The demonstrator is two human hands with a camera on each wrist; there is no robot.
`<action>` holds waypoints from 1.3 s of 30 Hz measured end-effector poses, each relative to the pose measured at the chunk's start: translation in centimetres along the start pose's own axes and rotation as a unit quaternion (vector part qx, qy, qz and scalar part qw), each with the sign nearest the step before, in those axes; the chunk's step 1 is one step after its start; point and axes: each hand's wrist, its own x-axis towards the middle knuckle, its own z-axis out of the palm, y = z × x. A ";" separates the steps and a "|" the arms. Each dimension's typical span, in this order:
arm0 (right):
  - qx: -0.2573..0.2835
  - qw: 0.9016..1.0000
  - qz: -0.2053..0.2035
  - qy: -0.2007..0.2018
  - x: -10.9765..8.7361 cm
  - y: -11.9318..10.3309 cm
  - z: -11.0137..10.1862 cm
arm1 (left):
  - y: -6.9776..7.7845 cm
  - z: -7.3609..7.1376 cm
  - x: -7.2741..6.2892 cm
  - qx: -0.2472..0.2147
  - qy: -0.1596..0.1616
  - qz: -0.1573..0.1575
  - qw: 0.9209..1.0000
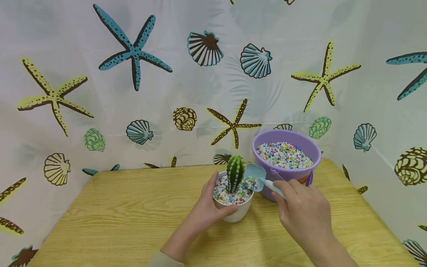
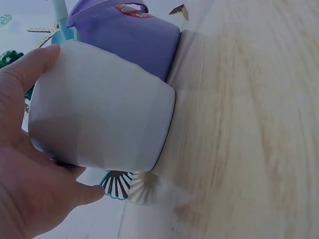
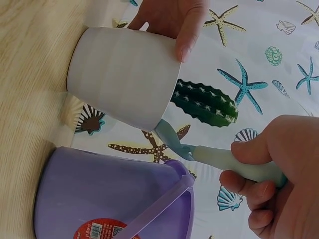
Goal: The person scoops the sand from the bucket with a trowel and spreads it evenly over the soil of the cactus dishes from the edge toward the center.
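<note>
A green cactus (image 1: 235, 173) stands upright in a white flower pot (image 1: 239, 214), among small multicoloured beads (image 1: 222, 194). With thumb and fingers spread around its rim, my left hand (image 1: 210, 209) grips the pot from the left. My right hand (image 1: 305, 207) holds a light blue toy shovel (image 3: 224, 159) by its handle. The shovel's blade (image 1: 256, 170), carrying some beads, is tilted at the pot's right rim beside the cactus. In the left wrist view the pot (image 2: 99, 109) appears sideways, and its contents are hidden.
Just right of the pot stands a purple bucket (image 1: 278, 175) holding many of the same beads (image 1: 283, 154). Its handle (image 3: 159, 204) hangs down on the outside. A wooden table (image 1: 133, 215) lies beneath. Behind it hangs a curtain (image 1: 160, 100) printed with starfish and shells.
</note>
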 end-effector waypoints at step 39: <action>-0.020 1.000 -0.014 -0.002 0.0 -0.2 0.1 | 0.2 0.4 0.4 -0.019 0.027 -0.020 0.999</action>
